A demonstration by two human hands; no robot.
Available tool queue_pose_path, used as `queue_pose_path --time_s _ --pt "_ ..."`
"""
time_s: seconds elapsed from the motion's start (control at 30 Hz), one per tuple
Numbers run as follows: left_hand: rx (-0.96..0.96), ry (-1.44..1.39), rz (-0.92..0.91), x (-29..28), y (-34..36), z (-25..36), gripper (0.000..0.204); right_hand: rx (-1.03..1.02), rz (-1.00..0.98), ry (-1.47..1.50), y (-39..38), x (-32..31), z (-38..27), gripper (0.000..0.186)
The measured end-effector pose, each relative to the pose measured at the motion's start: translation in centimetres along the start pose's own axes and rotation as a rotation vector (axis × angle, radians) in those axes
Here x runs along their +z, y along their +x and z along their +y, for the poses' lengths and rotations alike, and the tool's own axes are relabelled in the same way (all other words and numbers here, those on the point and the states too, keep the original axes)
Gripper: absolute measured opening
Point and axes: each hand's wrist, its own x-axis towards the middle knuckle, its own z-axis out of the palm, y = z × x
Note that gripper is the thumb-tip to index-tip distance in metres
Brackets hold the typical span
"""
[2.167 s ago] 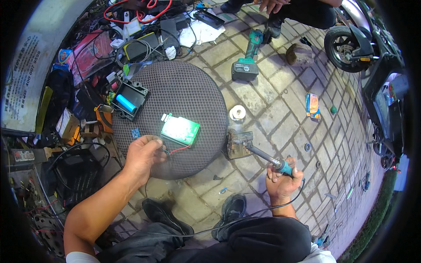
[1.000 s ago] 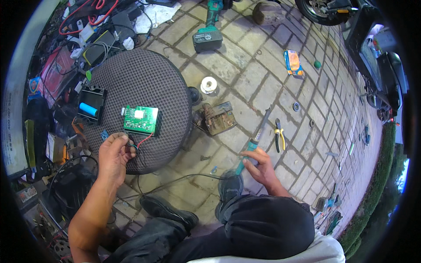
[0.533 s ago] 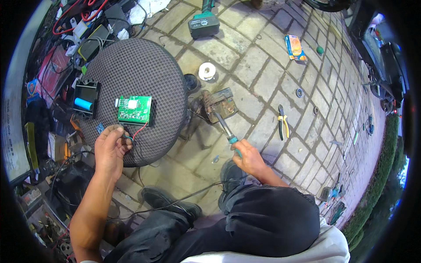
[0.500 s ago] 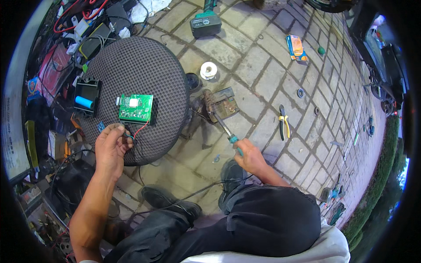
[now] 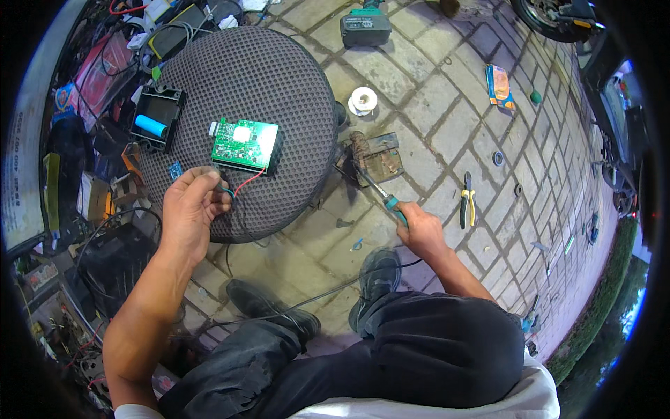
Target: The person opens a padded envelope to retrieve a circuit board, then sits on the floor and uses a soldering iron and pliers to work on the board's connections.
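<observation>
A green circuit board point(image 5: 259, 146) in a dark case lies on a round, black mesh-covered stool point(image 5: 279, 77). My left hand point(image 5: 194, 204) is at the stool's near edge, thumb and fingers pinched on thin wires; a red wire point(image 5: 249, 184) runs from there to the board. Beside that hand rests a small blue module point(image 5: 176, 170). With my right hand point(image 5: 422, 230) I grip the teal handle of a soldering iron point(image 5: 392, 202). Its shaft points to a coil-shaped iron stand point(image 5: 363, 155) on the paving, where the tip is hidden.
On the stool's left side sits a black case half point(image 5: 158, 112) holding a blue cylindrical cell point(image 5: 151, 126). A solder spool point(image 5: 363, 101), yellow-handled cutters point(image 5: 467, 202), a tool battery point(image 5: 366, 29) and an orange-blue packet point(image 5: 499, 85) lie on the paving. Clutter piles up at the left. A black cable point(image 5: 335, 288) crosses my shoes.
The view has shifted, so the stool and ground items appear farther right and the stool higher. Both hands keep their holds, and the iron still points to its stand.
</observation>
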Motion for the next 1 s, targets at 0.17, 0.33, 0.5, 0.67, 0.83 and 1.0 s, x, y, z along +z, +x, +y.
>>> queue_pose_path --time_s 0.17,0.33,0.5,0.67,0.83,1.0 --pt "-0.014 -0.003 -0.009 -0.1 0.3 -0.1 0.011 0.052 -0.009 0.115 0.3 -0.5 0.1 0.038" --pt "-0.005 0.015 0.02 0.4 0.1 0.0 0.008 0.087 -0.051 0.146 -0.5 -0.7 0.2 0.039" --pt "-0.007 0.014 0.019 0.3 0.0 0.2 0.009 0.073 -0.015 0.194 -1.2 -0.1 0.6 0.037" --pt "-0.001 0.03 0.025 0.5 0.3 0.1 0.009 0.14 -0.058 0.329 0.3 -0.7 0.4 0.033" --pt "-0.008 0.026 0.019 0.3 0.0 0.1 0.01 0.229 -0.148 0.44 -0.7 -0.2 1.9 0.032" --pt "-0.002 0.051 0.038 0.8 0.1 0.1 0.008 0.375 -0.228 0.803 0.4 -0.8 0.8 0.026"
